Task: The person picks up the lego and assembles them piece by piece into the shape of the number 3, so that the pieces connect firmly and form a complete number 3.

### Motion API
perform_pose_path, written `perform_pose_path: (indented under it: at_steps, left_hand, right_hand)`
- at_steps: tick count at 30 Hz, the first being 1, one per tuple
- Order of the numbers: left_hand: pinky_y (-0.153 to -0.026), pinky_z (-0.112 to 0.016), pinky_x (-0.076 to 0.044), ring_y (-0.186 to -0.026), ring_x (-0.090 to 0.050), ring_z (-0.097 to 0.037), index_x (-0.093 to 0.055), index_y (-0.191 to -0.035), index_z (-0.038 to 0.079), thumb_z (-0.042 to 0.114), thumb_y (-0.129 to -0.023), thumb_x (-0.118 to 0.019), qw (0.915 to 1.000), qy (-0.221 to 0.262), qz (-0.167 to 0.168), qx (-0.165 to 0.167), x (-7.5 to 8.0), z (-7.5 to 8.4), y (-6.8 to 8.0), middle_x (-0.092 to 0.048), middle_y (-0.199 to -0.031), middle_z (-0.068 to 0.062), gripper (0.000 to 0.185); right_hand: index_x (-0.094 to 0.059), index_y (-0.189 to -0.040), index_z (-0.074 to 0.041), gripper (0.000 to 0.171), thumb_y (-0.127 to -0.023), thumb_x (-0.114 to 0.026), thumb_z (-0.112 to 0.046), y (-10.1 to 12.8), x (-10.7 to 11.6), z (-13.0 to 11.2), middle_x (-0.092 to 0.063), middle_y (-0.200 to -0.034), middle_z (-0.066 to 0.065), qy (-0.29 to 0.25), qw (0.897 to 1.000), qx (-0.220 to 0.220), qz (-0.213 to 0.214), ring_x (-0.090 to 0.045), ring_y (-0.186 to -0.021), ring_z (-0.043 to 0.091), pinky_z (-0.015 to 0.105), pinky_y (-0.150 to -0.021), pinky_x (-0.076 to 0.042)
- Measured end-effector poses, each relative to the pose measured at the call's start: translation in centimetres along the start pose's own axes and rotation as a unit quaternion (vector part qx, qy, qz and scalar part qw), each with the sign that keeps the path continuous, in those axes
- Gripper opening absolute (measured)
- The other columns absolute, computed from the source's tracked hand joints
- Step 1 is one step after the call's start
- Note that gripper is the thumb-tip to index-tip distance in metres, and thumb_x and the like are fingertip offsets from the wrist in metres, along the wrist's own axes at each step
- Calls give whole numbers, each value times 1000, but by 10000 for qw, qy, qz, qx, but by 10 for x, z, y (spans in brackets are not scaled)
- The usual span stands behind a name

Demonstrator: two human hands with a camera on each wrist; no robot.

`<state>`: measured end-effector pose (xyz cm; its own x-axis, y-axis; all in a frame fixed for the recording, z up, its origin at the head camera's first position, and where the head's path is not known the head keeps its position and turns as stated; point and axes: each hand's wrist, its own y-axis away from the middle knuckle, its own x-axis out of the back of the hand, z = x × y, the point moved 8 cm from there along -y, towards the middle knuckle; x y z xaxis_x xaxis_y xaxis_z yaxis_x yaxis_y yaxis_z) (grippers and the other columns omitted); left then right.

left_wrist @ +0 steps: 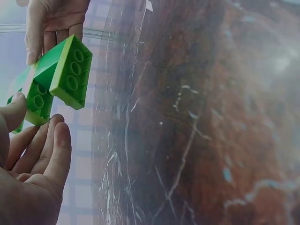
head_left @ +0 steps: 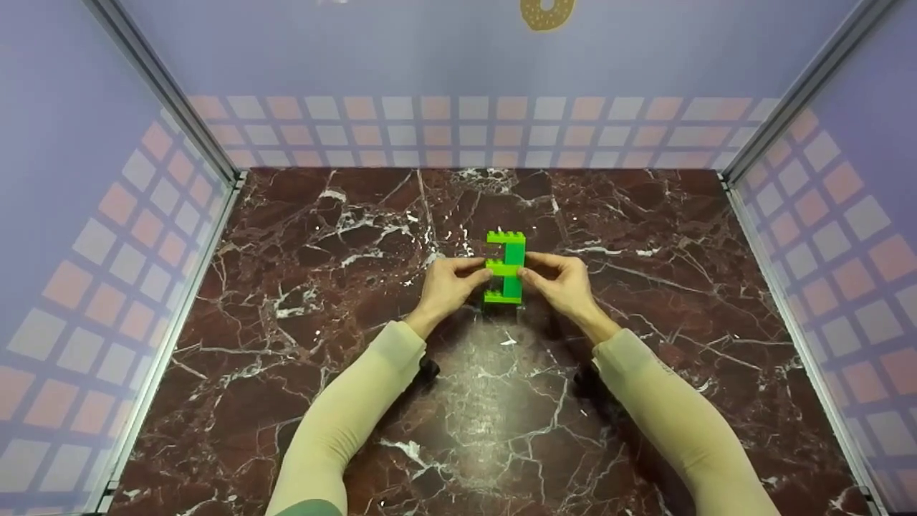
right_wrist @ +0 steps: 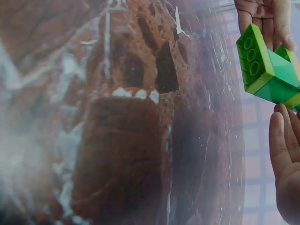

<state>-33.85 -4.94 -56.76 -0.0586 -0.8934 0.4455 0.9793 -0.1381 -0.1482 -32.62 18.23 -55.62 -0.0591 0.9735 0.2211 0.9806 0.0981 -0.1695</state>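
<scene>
A build of toy building bricks point(head_left: 513, 287), shaped like a letter E, is held between both hands near the middle of the table. Three lime-green bricks stick out to the left from a darker green upright point(head_left: 514, 252). My left hand point(head_left: 445, 285) pinches the middle lime brick point(head_left: 506, 270) by its left end, between thumb and fingers. From the other side, my right hand point(head_left: 567, 287) grips the upright at about the same height, its thumb on the near face. Both wrist views show the hollow underside of the end lime brick point(left_wrist: 72, 75); the right hand's thumb is mostly hidden in its own wrist view.
A dark red marbled tabletop point(head_left: 344, 401) with white veins lies under the hands. Lilac walls with pink and white squares point(head_left: 473, 132) enclose it at the back and on both sides, with metal strips point(head_left: 172, 315) along the table's sides.
</scene>
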Motion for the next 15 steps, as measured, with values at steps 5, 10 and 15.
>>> perform_pose_path:
  at_steps: [5,10,15]
  left_hand:
    - [-104,-42,-66,-115,-84,-26,-89,-121,16,45,-97,-88,9996,-61,227,-145,-3,-17,-14,-87,-120,-7,38]
    - [-99,-47,-67,-103,-86,-30,-87,-122,11,34,-101,-85,9997,-102,192,64,4,5,-11,-88,-113,-11,32]
    - [-100,-45,-67,-103,-86,-26,-89,-119,12,36,-100,-85,9994,-121,338,16,2,-5,-23,-88,-111,-10,31]
  right_hand:
    - [-81,-127,7,33,-98,-86,-7,-9,-1,1,-81,-121,32,151,9997,-109,151,-75,-88,-3,11,-79,-61]
    - [-79,-130,8,35,-100,-85,-9,-19,-5,7,-81,-122,33,3,9988,-476,114,-78,-80,-1,15,-74,-65]
    - [-80,-130,5,36,-100,-85,-13,-29,-5,11,-84,-116,27,-2,9969,-750,229,-82,-78,12,22,-72,-67]
